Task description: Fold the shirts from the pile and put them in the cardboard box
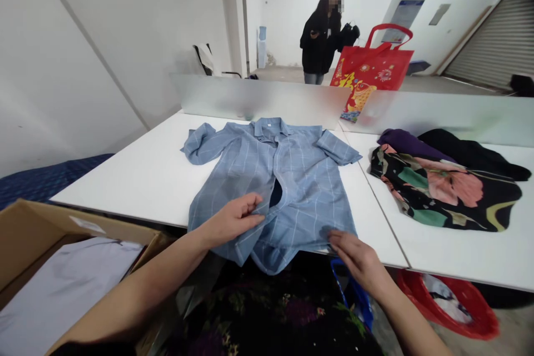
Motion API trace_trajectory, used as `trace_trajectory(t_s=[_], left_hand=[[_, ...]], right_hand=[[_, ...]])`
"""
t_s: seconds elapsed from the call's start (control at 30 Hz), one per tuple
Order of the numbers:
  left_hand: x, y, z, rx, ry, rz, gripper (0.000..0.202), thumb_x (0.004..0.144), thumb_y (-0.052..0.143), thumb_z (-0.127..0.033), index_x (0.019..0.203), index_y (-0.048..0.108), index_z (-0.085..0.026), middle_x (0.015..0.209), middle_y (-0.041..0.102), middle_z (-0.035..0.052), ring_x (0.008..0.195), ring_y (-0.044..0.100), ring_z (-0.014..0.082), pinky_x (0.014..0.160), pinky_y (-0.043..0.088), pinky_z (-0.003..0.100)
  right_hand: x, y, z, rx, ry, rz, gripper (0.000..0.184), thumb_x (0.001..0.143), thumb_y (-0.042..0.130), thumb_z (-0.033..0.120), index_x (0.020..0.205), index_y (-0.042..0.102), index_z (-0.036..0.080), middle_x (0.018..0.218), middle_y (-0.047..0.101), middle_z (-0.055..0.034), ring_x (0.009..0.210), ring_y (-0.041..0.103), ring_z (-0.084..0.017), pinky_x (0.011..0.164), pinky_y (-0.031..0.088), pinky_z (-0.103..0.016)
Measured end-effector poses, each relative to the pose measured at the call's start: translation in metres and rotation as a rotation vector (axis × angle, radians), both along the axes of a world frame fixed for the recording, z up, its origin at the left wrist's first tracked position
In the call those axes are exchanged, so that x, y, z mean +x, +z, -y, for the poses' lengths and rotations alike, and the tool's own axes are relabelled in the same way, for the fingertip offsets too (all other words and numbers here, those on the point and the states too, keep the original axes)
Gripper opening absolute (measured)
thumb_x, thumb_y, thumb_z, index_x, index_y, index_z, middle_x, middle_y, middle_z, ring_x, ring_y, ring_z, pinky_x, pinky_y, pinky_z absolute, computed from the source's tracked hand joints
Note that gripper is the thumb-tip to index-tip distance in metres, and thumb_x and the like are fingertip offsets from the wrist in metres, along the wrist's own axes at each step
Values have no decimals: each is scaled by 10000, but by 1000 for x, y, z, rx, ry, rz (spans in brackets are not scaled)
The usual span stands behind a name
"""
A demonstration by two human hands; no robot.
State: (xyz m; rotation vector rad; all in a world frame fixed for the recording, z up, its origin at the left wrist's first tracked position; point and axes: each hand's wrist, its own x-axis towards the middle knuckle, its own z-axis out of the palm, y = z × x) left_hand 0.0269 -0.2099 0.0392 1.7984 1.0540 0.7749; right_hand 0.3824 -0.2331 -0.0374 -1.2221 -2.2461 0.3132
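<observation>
A blue short-sleeved shirt (304,178) with thin white check lines lies front up on the white table, its collar toward the far side. Its front is partly parted, with a dark gap at the middle, and the bottom hem hangs over the near table edge. My left hand (236,219) is on the left front panel, fingers curled and thumb closing on the cloth near the front opening. At the lower right corner of the hem, my right hand (354,256) pinches the fabric, its thumb mostly hidden.
Dark and floral folded clothes (450,183) lie on the right table. A cardboard box (37,217) holding white cloth stands at left. Beyond a frosted divider (258,97) are a red bag (375,64) and a person (319,39). A red basin (479,311) sits below right.
</observation>
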Motion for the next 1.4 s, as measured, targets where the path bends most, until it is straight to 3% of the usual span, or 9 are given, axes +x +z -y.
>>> trace_trajectory(t_s=[0.13,0.27,0.47,0.6,0.73,0.93,1.13,1.3,1.4], left_hand=[[8,-19,-7,218,85,-293,284,864,536,-282,1135,505,-204,933,612,14,783,584,147,773,490,322],[-6,-35,-7,386,152,-372,266,913,504,-315,1160,535,-221,1117,631,51,990,624,187,902,492,349],[-79,-64,-28,484,683,-732,344,942,425,-368,1202,509,-159,1199,586,164,1146,557,303,974,453,451],[-106,-88,-49,334,646,-956,411,916,450,-411,1199,521,-121,1110,603,175,1084,567,330,915,465,450],[-107,-96,-57,326,620,-1001,427,910,456,-401,1212,544,-113,1113,574,171,1063,557,322,919,457,427],[-108,-94,-56,315,578,-946,407,914,462,-377,1212,570,-122,1102,564,158,1022,568,293,933,459,414],[-103,-90,-51,332,591,-984,340,912,472,-330,1186,575,-158,1142,564,153,1049,564,293,910,469,416],[-97,-89,-47,286,640,-956,417,896,513,-391,1229,536,-143,1149,573,146,1055,593,289,896,485,401],[-94,-89,-44,224,651,-924,402,894,517,-342,1252,522,-160,1192,554,123,1040,613,254,876,497,360]], right_hand=[[-4,7,-7,2,-227,-130,246,965,459,373,981,656,227,969,713,-67,910,688,-215,854,564,-361],[-10,9,-10,-5,-63,-87,230,933,534,388,1061,644,232,1095,686,-84,1073,639,-241,945,521,-407],[17,-10,-6,156,-322,101,475,849,613,460,1252,597,208,1229,621,-153,1115,589,-333,946,492,-543],[24,-19,-1,128,-299,165,481,858,515,264,1338,519,224,1269,580,-126,1153,566,-296,969,497,-490],[20,-19,8,164,-369,196,496,787,393,79,1246,548,185,1287,532,-144,1177,551,-281,989,489,-447],[49,-4,31,307,-735,133,275,769,448,130,988,585,225,1148,594,-125,1029,607,-294,811,535,-413],[82,5,35,-40,-438,99,237,733,454,182,884,622,253,1073,664,-54,966,654,-254,781,550,-365],[52,10,32,43,-187,122,447,846,586,326,1286,556,252,1360,555,-104,1207,558,-293,929,524,-423],[27,-3,25,138,-32,295,494,871,581,254,1361,523,267,1391,537,-113,1213,546,-312,921,513,-478]])
